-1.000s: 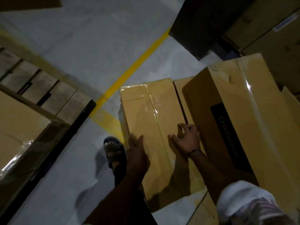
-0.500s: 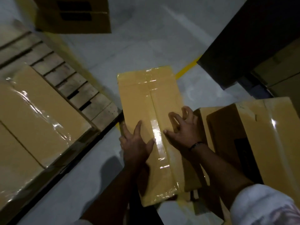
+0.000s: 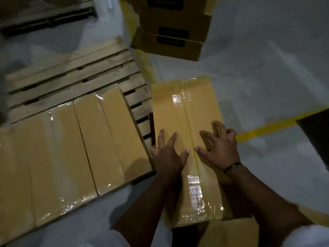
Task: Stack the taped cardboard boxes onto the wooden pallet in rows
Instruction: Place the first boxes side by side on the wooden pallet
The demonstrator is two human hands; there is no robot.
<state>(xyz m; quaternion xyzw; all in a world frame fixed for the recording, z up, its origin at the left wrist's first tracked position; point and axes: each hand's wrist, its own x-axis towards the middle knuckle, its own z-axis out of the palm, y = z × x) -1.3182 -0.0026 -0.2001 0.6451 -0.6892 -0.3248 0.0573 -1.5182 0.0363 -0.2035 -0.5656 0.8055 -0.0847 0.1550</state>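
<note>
Currently: one long taped cardboard box (image 3: 185,122) is held lengthwise away from the person, its near end low in the view, its far end just beside the right edge of the wooden pallet (image 3: 74,72). Clear tape runs down the centre seam of its top face; glare on the tape near both ends.

Left hand (image 3: 168,157): palm down on the top face at the box's left edge, fingers spread, thumb pointing toward the seam. It presses flat rather than wrapping round; whether the fingertips hook over the left edge cannot be told.

Right hand (image 3: 219,148): on the right half of the top face, fingers curled and arched, outer fingers bent over the right edge of the box. A dark wristband (image 3: 232,166) sits on this wrist. Both hands are in contact with the box, gripping it between them.

Pallet: a row of taped boxes (image 3: 71,148) lies side by side across its near part, tops level, film shiny at the near ends. Bare slats show behind the row and in a narrow strip to its right.

Background: a stack of printed cartons (image 3: 174,27) stands on the grey floor (image 3: 267,77) beyond the pallet corner. A yellow floor line (image 3: 263,130) runs at right. Another carton (image 3: 231,232) sits at the bottom edge, under the held box's near end.
</note>
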